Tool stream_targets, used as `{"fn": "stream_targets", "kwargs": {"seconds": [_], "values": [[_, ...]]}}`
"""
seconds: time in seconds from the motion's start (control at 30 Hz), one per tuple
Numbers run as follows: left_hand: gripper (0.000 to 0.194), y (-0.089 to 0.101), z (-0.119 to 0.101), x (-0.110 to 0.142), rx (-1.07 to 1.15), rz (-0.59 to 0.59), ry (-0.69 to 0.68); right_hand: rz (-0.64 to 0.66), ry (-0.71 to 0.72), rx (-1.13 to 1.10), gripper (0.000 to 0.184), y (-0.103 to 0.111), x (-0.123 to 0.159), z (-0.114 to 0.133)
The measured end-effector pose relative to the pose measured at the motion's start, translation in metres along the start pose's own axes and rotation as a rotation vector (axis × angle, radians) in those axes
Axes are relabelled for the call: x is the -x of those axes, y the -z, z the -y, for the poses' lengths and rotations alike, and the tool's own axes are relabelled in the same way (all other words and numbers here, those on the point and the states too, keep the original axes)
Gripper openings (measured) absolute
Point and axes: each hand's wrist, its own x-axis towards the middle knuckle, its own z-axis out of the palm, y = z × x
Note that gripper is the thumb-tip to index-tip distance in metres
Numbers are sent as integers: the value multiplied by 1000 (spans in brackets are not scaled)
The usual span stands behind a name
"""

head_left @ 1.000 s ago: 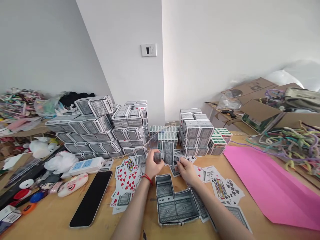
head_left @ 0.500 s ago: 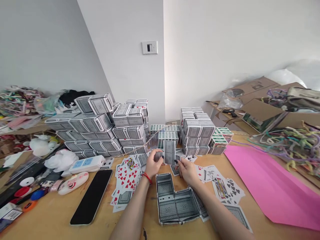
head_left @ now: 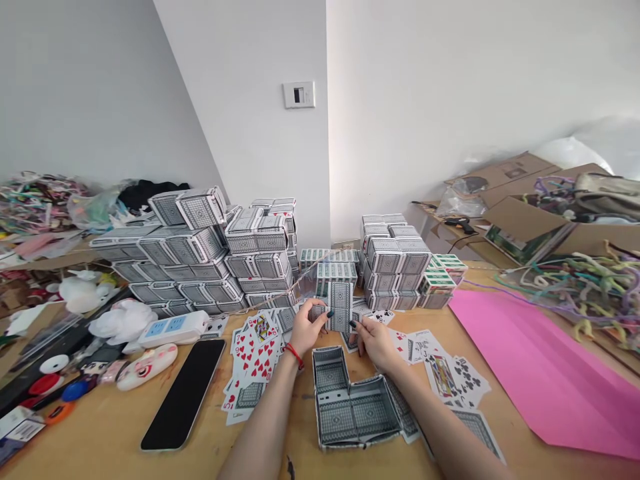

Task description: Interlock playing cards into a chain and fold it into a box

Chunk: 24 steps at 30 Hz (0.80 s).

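Note:
Playing cards (head_left: 341, 303) with grey patterned backs stand upright between my two hands. My left hand (head_left: 309, 323), with a red cord on the wrist, pinches them from the left, thumb in front. At their lower right edge my right hand (head_left: 375, 340) is closed, thumb and finger pressed together by the card; the exact contact is partly hidden. Below, between my forearms, an L-shaped open box made of cards (head_left: 357, 417) lies on the table with its hollow side up. Loose face-up cards (head_left: 255, 353) spread left of my left wrist, and more cards (head_left: 443, 377) lie beyond my right forearm.
Stacked card-built blocks (head_left: 200, 250) rise at the back left, with another stack (head_left: 395, 260) at the back right. Green card boxes (head_left: 336, 272) stand between. A phone (head_left: 183, 395), a power strip (head_left: 174, 327), pink paper (head_left: 545, 373) and pipe cleaners (head_left: 580, 287) lie around.
The left thumb has shifted slightly to the right across the upright card's edge. Otherwise hands, box and stacks stay in nearly the same places.

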Motion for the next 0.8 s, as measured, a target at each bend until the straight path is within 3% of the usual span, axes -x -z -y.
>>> {"fn": "stream_targets", "kwargs": {"seconds": [0.13,0.27,0.33,0.6,0.8], "values": [[32,-2,0,-2,44,-26,-18,-57,43,16,32,0,2,5],[74,-3,-4,-3,243,-42,-46,-191,167,31,31,-1,3,3],[85,-1,-7,-3,362,-31,-48,-235,222,24,32,-1,1,0],[73,7,-15,1,681,34,137,-380,361,24,30,3,-1,-1],[82,0,-17,3,563,41,178,-364,316,-26,29,0,0,2]]}}
